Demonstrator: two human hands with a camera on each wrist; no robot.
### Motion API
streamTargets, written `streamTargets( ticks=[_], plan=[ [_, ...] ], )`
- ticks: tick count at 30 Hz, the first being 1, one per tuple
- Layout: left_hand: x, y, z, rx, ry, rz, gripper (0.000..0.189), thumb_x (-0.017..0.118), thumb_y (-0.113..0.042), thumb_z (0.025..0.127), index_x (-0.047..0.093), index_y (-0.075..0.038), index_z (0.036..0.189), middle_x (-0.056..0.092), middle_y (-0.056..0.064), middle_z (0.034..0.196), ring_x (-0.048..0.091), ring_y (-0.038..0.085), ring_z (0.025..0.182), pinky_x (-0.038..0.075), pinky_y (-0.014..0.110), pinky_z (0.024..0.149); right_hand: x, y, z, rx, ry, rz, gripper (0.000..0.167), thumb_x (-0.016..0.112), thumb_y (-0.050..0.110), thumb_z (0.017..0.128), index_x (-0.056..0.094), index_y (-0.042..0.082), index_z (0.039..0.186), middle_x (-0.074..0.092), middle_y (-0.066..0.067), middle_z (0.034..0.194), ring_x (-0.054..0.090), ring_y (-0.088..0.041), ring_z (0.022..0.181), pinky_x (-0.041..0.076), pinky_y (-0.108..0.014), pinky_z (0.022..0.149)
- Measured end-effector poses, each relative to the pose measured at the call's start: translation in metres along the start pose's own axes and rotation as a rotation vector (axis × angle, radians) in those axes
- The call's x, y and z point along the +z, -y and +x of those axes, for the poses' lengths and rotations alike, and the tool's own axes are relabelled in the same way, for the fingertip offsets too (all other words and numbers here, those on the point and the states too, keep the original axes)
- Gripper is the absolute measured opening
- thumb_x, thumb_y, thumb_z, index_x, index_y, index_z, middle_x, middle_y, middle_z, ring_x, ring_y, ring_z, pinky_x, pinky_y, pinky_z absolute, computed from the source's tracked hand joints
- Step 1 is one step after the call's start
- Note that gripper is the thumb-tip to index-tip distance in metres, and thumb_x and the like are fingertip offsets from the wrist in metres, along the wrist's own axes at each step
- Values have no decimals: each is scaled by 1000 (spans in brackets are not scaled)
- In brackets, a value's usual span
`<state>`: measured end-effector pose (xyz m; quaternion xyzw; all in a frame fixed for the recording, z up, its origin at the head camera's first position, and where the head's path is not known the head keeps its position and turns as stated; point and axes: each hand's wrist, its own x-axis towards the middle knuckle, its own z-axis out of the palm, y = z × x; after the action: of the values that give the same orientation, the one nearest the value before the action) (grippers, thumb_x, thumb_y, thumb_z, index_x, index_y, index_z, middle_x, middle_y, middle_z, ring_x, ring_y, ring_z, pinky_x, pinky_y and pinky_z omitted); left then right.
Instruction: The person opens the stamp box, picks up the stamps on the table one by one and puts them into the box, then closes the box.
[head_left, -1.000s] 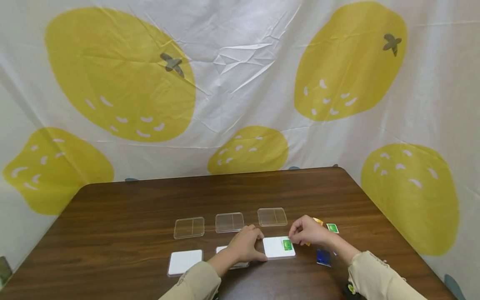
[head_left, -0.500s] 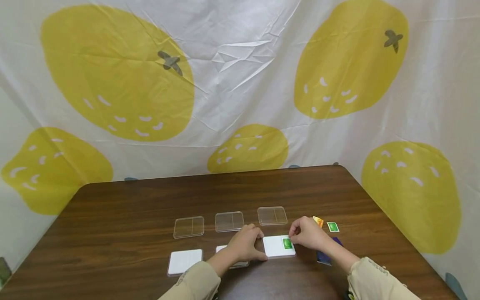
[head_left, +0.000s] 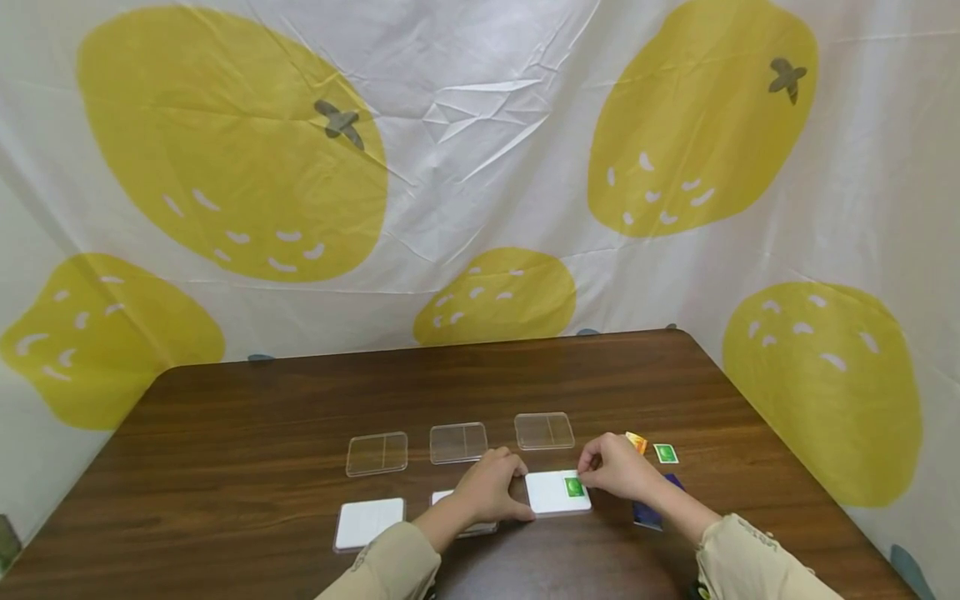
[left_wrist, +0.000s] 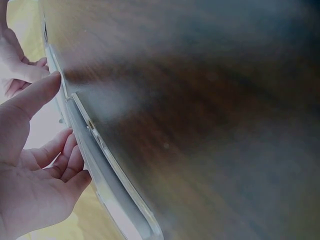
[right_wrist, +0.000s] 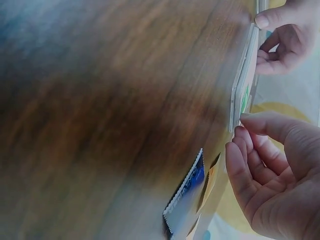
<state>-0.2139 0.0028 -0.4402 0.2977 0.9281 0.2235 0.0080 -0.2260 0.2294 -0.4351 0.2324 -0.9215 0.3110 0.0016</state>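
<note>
In the head view, my left hand (head_left: 489,490) holds the left end of a white card in a clear plastic case (head_left: 546,493), thumb at the near corner and fingers at the far one. A green postage stamp (head_left: 574,487) lies upright on the right part of this card. My right hand (head_left: 617,465) pinches at the stamp's upper right corner with thumb and fingertips, its other fingers curled. In the right wrist view, the right thumb (right_wrist: 250,119) meets the card's edge right at the green stamp (right_wrist: 245,99). The left hand partly covers a second white-card case (head_left: 444,497).
Three clear plastic lids (head_left: 543,431) lie in a row behind the cards. Another white card case (head_left: 369,524) sits at the left. Beyond the right hand lie an orange stamp (head_left: 637,442), another green stamp (head_left: 666,453) and a dark blue stamp (head_left: 647,516).
The right forearm has shifted slightly, covering part of the blue stamp and showing more of the orange one. Both hands otherwise stay in place, and the green stamp keeps nearly the same position.
</note>
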Motion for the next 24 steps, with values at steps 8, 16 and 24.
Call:
streamTargets(
  ticks=[8, 16, 24],
  plan=[
    [0, -1, 1, -1, 4, 8, 47, 81, -35, 61, 61, -7, 94, 56, -1, 87, 49, 14, 84, 43, 23, 73, -9, -1, -2, -1, -8, 33, 7, 69, 5, 73, 66, 9, 68, 57, 6, 59, 45, -1, 51, 40, -20, 47],
    [0, 0, 1, 4, 3, 7, 47, 81, -35, 61, 61, -7, 93, 56, -1, 87, 49, 14, 85, 43, 24, 75, -31, -16, -4, 45, -59, 84, 6, 69, 10, 77, 67, 5, 77, 63, 1, 69, 51, -6, 59, 43, -21, 50],
    [0, 0, 0, 2, 10, -3, 47, 81, -35, 61, 61, -7, 94, 56, -1, 88, 50, 14, 86, 43, 24, 75, -49, -43, -14, 175, -128, 220, 17, 68, 11, 79, 66, -4, 86, 63, -9, 74, 56, -14, 59, 49, -28, 52]
  ],
)
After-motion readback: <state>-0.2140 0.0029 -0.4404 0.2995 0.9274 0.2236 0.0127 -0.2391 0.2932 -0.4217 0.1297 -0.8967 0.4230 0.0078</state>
